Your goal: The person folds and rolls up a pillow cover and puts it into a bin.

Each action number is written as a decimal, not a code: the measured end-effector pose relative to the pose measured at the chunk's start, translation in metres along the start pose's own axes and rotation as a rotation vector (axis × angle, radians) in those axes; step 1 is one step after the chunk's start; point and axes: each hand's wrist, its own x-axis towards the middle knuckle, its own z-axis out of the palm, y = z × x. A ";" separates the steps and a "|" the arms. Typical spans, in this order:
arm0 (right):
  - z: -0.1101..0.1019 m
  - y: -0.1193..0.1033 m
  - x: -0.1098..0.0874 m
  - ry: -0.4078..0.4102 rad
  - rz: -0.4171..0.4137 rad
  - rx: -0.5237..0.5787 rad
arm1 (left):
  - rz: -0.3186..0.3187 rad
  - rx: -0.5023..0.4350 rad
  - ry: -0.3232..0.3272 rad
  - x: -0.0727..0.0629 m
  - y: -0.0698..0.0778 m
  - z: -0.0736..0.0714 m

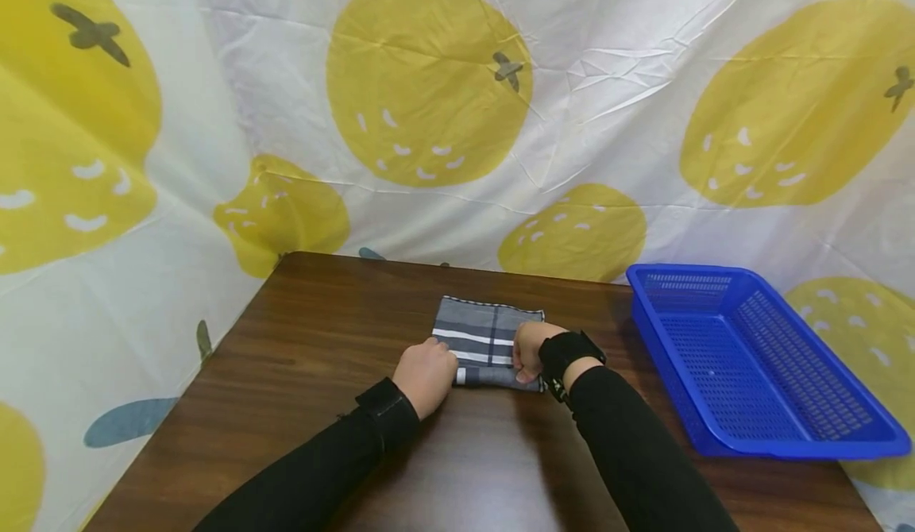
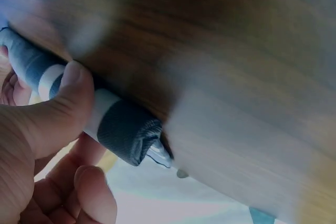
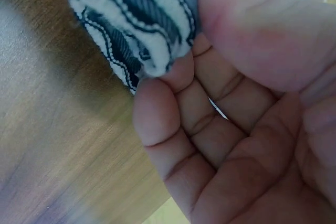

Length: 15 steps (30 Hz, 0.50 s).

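Observation:
A grey checked cloth [image 1: 472, 318] with white stripes lies on the table, its near edge rolled into a thin tube [image 1: 489, 376]. At the tube's left end my left hand [image 1: 426, 377] pinches the fabric. The left wrist view shows the thumb on the roll [image 2: 128, 129] and curled fingers at its other side. My right hand [image 1: 532, 348] holds the right end of the tube. Up close in the right wrist view, layered stitched edges [image 3: 139, 30] spiral at that end, with the fingers curled against them. The far part of the cloth lies flat.
A blue plastic basket [image 1: 772, 442] with perforated sides stands at the right of the brown wooden table [image 1: 322, 318]. Behind the table and along its left side hangs a white curtain [image 1: 286, 103] printed with yellow fruit.

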 end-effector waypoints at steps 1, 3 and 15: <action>0.000 0.000 0.000 0.004 -0.001 0.000 | 0.001 0.006 0.015 0.000 0.001 0.001; 0.001 0.001 0.000 0.011 -0.001 0.005 | -0.005 0.002 0.027 0.000 0.002 0.002; 0.004 0.003 -0.002 0.047 -0.003 0.040 | -0.092 -0.173 -0.280 0.024 -0.018 0.008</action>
